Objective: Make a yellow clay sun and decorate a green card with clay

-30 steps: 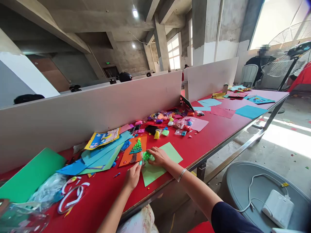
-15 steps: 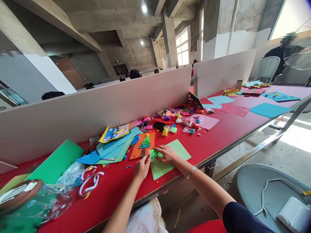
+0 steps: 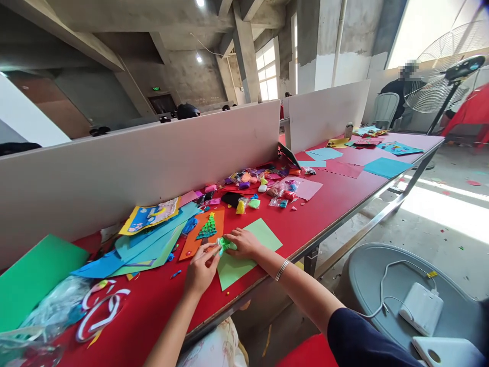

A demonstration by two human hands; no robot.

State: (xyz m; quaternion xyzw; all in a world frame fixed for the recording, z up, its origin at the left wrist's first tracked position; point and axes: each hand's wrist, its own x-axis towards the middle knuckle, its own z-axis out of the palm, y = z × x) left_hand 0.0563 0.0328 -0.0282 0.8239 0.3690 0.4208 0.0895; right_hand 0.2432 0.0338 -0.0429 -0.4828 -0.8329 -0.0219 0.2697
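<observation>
Green and shiny, the small packet (image 3: pixel 225 245) sits between my two hands, above the near left part of the pale green sheet (image 3: pixel 234 266). My left hand (image 3: pixel 201 267) pinches its left end between thumb and fingertips; my right hand (image 3: pixel 244 243) has its fingers bent over the right end. Just left lies the orange card (image 3: pixel 191 243) with a green tree (image 3: pixel 207 228), on the red table (image 3: pixel 153 311).

Green sign (image 3: pixel 156 88) on far wall (image 3: pixel 194 76), too small to read
</observation>
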